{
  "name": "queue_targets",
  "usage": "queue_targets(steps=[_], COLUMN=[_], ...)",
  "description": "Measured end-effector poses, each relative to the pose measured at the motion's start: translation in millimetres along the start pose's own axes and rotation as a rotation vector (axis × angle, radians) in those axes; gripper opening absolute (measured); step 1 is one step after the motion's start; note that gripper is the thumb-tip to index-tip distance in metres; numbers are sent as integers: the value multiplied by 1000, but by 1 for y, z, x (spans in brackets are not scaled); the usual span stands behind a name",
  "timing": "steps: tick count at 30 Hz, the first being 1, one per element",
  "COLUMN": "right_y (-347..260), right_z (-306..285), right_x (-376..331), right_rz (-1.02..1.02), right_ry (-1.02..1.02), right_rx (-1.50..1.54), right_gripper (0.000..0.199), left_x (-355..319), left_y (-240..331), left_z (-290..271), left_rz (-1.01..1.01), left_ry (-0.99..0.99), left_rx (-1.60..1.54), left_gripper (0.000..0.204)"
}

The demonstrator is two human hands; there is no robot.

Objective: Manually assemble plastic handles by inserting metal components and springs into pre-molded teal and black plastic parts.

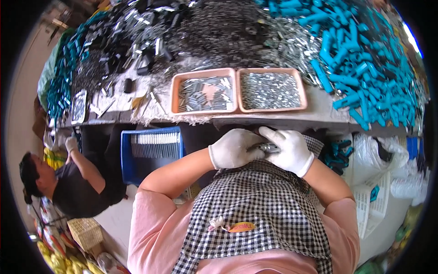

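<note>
Below the tabletop (326, 107) edge, left hand (233, 148) and right hand (293, 150), both in white gloves, meet at a shiny metal piece (269, 147). Left fingers curl in, nearly closed against it; right fingers grip its other side, partly spread. Gloves cover much of it; whether one piece or several, cannot tell.

Left tray (210, 92) and right tray (273, 109) hold small metal parts, individual shapes hard to resolve. Dark heap (219, 34) runs off the upper view; teal tubes (326, 43) pile at right. Co-worker (82, 196) at left: handled object indistinct.

Writing: orange oval label (242, 227) on checked apron (255, 196) carries lettering, upside down from this viewpoint.
</note>
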State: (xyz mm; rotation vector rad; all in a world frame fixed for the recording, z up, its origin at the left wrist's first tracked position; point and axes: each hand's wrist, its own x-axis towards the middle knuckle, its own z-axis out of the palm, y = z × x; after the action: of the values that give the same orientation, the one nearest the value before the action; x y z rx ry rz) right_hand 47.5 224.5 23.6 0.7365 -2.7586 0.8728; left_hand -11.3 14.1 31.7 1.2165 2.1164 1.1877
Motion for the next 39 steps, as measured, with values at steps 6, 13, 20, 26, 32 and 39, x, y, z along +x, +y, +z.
queue_targets(steps=[6, 13, 20, 26, 32, 39], right_y=[-16, -23, -25, -17, -19, -29], right_z=[9, 39, 66, 74, 82, 69], right_x=[7, 32, 55, 53, 45, 46], right_rz=[317, 539, 377, 637, 582, 572], right_ry=[-238, -461, -423, -251, -183, -219], right_rx=[285, 888, 555, 792, 745, 690], right_gripper=[68, 67, 38, 35, 36, 35], left_x=[-26, -61, -119, -238, -225, -204], left_y=[-33, -64, -91, -277, -326, -336], left_z=[20, 24, -11, 12, 25, 17], left_rz=[37, 57, -245, -1240, -1233, -1332], left_ry=[95, 131, 658, 961, 494, 422], left_rx=[88, 184, -109, 226, 396, 405], left_gripper=[27, 29, 47, 29, 25, 32])
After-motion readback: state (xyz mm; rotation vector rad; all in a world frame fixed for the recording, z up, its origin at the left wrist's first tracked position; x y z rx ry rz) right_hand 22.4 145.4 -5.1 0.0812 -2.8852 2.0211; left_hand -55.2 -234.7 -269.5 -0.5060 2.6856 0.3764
